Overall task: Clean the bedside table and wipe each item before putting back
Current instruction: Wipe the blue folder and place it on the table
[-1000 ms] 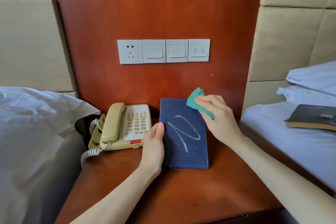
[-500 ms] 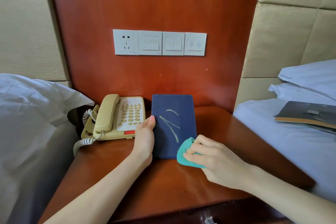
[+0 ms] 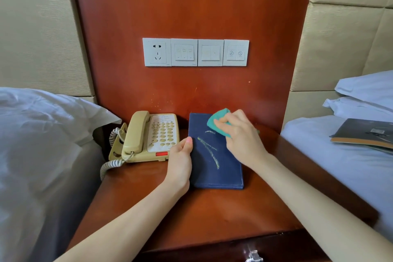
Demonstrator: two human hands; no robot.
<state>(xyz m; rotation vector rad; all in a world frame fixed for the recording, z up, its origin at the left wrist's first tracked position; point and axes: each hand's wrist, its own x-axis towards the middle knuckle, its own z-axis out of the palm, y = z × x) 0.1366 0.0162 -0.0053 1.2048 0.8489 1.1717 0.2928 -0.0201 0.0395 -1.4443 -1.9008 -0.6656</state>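
Note:
A dark blue book (image 3: 214, 168) lies flat on the wooden bedside table (image 3: 212, 219), with pale chalky streaks across its cover. My left hand (image 3: 180, 161) presses against the book's left edge and holds it still. My right hand (image 3: 242, 136) grips a teal cloth (image 3: 219, 121) and presses it on the book's far right corner. A beige corded telephone (image 3: 148, 136) stands to the left of the book, close to my left hand.
A row of white wall switches and a socket (image 3: 195, 52) sits on the wooden back panel. Beds with white linen flank the table; a dark booklet (image 3: 365, 134) lies on the right bed (image 3: 340, 168). A drawer handle (image 3: 253, 256) shows below the table's front edge.
My right hand with the cloth went from the book's far corner down to its near edge, then back up to the far right corner. The streaks are fewer. My left hand stayed on the book's left edge.

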